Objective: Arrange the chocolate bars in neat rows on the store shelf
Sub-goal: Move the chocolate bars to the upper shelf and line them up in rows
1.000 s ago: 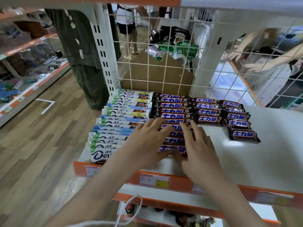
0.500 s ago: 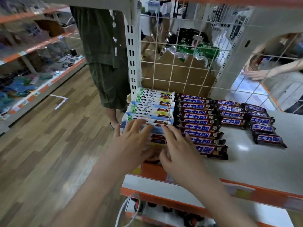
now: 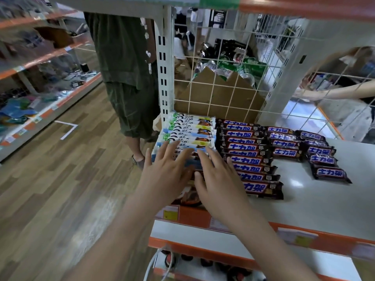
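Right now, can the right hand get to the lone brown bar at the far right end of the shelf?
Probably yes. The right hand lies flat on the white bars, holding nothing, and bare shelf lies between it and the end bar. Nothing stands in the way; it would just reach across to the right.

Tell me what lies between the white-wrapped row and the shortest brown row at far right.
In the head view, two more brown rows: a long one right beside the white-wrapped row, then a short four-bar one before the far-right row.
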The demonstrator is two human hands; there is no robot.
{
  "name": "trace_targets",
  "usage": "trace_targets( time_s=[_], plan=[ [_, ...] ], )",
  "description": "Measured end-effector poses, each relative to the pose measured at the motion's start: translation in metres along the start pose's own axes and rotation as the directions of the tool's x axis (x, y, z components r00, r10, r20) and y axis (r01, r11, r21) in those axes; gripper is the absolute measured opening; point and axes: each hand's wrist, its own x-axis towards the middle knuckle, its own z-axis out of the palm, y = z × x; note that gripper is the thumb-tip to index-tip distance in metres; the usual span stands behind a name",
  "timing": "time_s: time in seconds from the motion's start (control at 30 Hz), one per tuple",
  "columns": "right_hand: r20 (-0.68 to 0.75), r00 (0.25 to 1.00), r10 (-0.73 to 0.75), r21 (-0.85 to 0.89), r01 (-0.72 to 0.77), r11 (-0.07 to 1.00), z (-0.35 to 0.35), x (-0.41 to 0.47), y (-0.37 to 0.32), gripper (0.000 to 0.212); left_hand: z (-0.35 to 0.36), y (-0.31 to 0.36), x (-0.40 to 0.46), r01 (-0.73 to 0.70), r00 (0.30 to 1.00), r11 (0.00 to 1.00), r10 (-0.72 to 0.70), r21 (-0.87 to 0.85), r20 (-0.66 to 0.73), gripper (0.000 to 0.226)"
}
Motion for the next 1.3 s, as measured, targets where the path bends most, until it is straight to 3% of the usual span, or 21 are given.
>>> trace_targets(
  time_s=[0.27, 0.67, 0.87, 1.2, 1.3],
  plan=[
    [0.081, 0.995, 0.051, -0.042, -0.048, 0.998, 0.011, 0.019, 0.000, 0.053, 0.009, -0.004, 0.015, 0.017, 0.998, 0.999, -0.019, 0.040, 0.064, 0.051],
    [0.034, 0.995, 0.090, -0.030, -0.089, 0.996, 0.010, 0.031, 0.002, 0.052, 0.006, -0.002, 0.028, 0.059, 0.994, 0.998, -0.059, 0.006, 0.092, 0.049],
    [0.079, 0.991, 0.109, -0.064, -0.104, 0.993, 0.008, 0.047, 0.008, 0.054, 0.006, -0.002, 0.044, 0.049, 0.992, 0.998, -0.052, 0.024, 0.113, 0.049],
    [0.025, 0.995, 0.099, 0.007, -0.100, 0.995, 0.002, 0.043, 0.016, 0.053, 0.005, 0.006, 0.050, 0.058, 0.989, 0.997, -0.063, 0.041, 0.137, 0.050],
    [-0.015, 0.991, 0.132, -0.016, -0.132, 0.991, -0.010, 0.034, 0.032, 0.052, 0.002, 0.028, 0.055, 0.002, 0.991, 1.000, -0.001, -0.002, 0.137, 0.050]
  ],
)
